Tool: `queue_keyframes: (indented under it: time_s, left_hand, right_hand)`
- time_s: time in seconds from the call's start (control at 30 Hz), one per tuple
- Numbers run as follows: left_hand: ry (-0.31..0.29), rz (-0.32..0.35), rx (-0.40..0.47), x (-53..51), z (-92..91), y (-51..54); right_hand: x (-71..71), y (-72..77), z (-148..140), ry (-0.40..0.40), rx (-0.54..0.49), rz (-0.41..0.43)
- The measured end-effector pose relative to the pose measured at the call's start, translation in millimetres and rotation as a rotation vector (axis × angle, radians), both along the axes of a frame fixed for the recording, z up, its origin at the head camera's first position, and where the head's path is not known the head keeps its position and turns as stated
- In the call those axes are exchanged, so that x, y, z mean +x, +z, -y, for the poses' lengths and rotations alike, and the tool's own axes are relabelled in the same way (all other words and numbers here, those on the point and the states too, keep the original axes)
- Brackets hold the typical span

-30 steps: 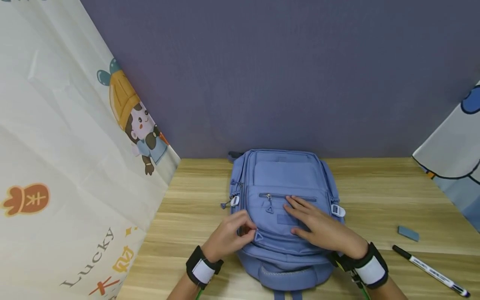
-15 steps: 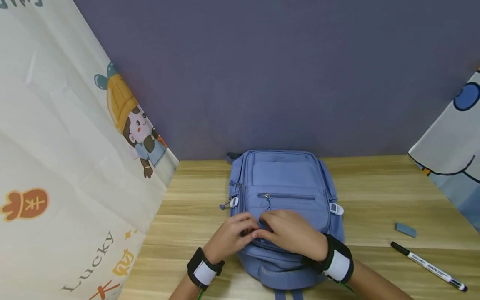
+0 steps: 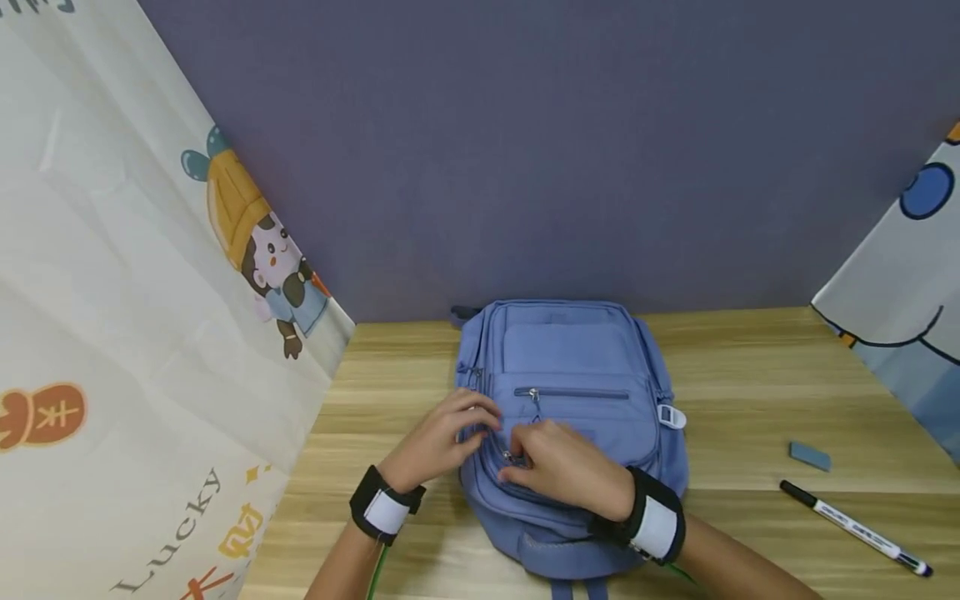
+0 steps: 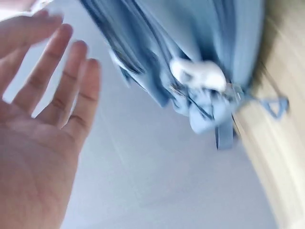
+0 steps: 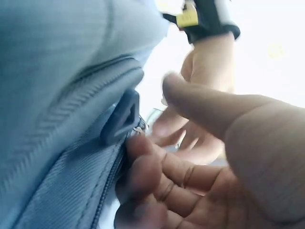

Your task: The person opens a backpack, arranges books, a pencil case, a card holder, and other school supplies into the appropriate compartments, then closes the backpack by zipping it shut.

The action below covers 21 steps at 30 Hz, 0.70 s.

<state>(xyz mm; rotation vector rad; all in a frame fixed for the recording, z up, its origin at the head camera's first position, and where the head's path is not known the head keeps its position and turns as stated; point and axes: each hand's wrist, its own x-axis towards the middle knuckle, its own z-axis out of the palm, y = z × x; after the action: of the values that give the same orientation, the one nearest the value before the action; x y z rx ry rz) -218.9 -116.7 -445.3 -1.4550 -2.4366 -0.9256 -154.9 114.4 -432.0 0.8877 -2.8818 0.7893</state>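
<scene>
A blue backpack (image 3: 566, 346) lies front side up on the wooden table. My left hand (image 3: 442, 442) is at the bag's left edge. Its fingers are extended and spread in the left wrist view, with nothing between them. My right hand (image 3: 577, 471) is over the lower front pocket. In the right wrist view its bent fingertips are right beside a triangular zipper pull (image 5: 123, 118) and appear to touch it, while the thumb stands apart. A zipper (image 5: 107, 191) runs along the fabric below that pull. The head view hides most of the right fingers.
A blue-grey block (image 3: 810, 456) and a black-capped marker (image 3: 855, 527) lie on the table to the right. A dark panel (image 3: 525, 150) stands behind the bag. Printed curtains hang at left and right. A white tag (image 4: 198, 74) hangs on the bag's side.
My right hand has come from the upper pocket zipper down and left to the lower zipper. My left hand has let go of the zipper pull there and moved left.
</scene>
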Motion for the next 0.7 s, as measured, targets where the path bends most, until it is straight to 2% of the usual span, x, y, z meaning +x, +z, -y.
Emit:
queue_keyframes:
  time_s: [0.07,0.13,0.2,0.3,0.47,0.7]
  left_hand:
    - [0.001,-0.047,-0.089,-8.0,-0.8,-0.1]
    - [-0.010,-0.083,-0.133,-12.6,-2.7,-3.8]
    - [-0.021,-0.103,-0.147,-14.9,-4.6,-7.3]
    - [-0.032,-0.116,-0.117,-15.3,-4.5,-11.0]
    - [-0.056,-0.097,-0.062,-15.0,-2.9,-11.7]
    - [-0.043,-0.077,-0.042,-15.3,-0.5,-13.5]
  right_hand:
    - [0.3,-2.1,3.7,-0.015,0.076,-0.082]
    - [0.8,-4.7,6.9,-0.016,0.144,-0.158]
    - [0.9,-6.9,8.2,-0.008,0.172,-0.200]
    - [0.3,-6.9,7.3,0.002,0.127,-0.161]
    - [0.2,-3.0,3.5,-0.028,0.014,-0.062]
    - [4.3,-2.1,1.1,-0.050,0.014,-0.036]
